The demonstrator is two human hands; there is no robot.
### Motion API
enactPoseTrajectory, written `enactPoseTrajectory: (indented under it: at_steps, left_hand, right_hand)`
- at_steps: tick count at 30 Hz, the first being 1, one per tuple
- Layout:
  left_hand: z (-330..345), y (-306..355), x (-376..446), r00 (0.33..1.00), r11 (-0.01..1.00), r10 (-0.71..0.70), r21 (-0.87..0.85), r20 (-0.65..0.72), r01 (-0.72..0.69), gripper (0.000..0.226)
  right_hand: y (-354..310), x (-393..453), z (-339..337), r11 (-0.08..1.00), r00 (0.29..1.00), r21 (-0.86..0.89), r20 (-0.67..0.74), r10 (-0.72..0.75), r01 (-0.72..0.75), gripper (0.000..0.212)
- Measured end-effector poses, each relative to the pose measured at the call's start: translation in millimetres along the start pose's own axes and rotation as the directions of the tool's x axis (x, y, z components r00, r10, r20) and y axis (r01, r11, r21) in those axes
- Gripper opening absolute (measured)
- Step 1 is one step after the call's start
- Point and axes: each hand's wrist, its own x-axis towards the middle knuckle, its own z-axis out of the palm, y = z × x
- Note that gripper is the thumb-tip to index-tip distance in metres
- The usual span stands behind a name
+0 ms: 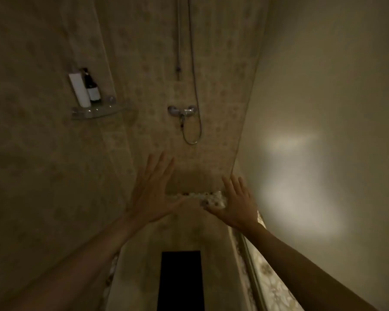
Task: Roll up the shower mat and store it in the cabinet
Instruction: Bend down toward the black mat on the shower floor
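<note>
The shower mat (pixel 182 239) lies flat on the stall floor, pale beige, running from the near edge to the far wall. A dark rectangle (pixel 181 281) sits on its near part. My left hand (pixel 153 194) hovers over the mat's far left part, fingers spread, holding nothing. My right hand (pixel 236 203) is stretched out over the far right corner, fingers apart, also holding nothing. Pebble-patterned floor (pixel 211 197) shows between the hands at the mat's far end. No cabinet is in view.
A glass corner shelf (pixel 94 112) on the left wall carries a white tube (pixel 79 89) and a dark bottle (pixel 92 87). The mixer tap (pixel 182 111) and hose (pixel 194 131) hang on the far tiled wall. A frosted screen (pixel 323 153) and its rail (pixel 249 254) close the right side.
</note>
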Motion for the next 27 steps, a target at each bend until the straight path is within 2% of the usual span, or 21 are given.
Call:
enactPoseTrajectory:
  at_steps: [4, 7, 12, 17, 27]
  left_hand:
    - [57, -23, 19, 0.984, 0.997, -0.073, 0.010, 0.161, 0.073, 0.108]
    - [109, -41, 37, 0.964, 0.988, -0.148, 0.068, 0.222, 0.136, 0.107]
    - [182, -48, 78, 0.885, 0.952, -0.305, 0.150, 0.351, 0.268, 0.108]
    - [222, -46, 124, 0.807, 0.892, -0.453, 0.177, 0.379, 0.417, 0.107]
    - [272, -67, 196, 0.750, 0.841, -0.540, 0.213, 0.382, 0.497, 0.106]
  right_hand:
    - [40, 36, 48, 0.997, 0.990, -0.054, 0.123, 0.065, -0.059, 0.115]
    - [72, 72, 86, 0.996, 0.978, -0.080, 0.199, 0.063, -0.048, 0.116]
    - [121, 141, 113, 0.999, 0.950, -0.027, 0.309, 0.051, -0.045, 0.115]
    - [160, 210, 122, 1.000, 0.926, -0.025, 0.378, 0.009, 0.001, 0.117]
    - [193, 316, 161, 0.998, 0.901, 0.008, 0.429, -0.066, 0.069, 0.115]
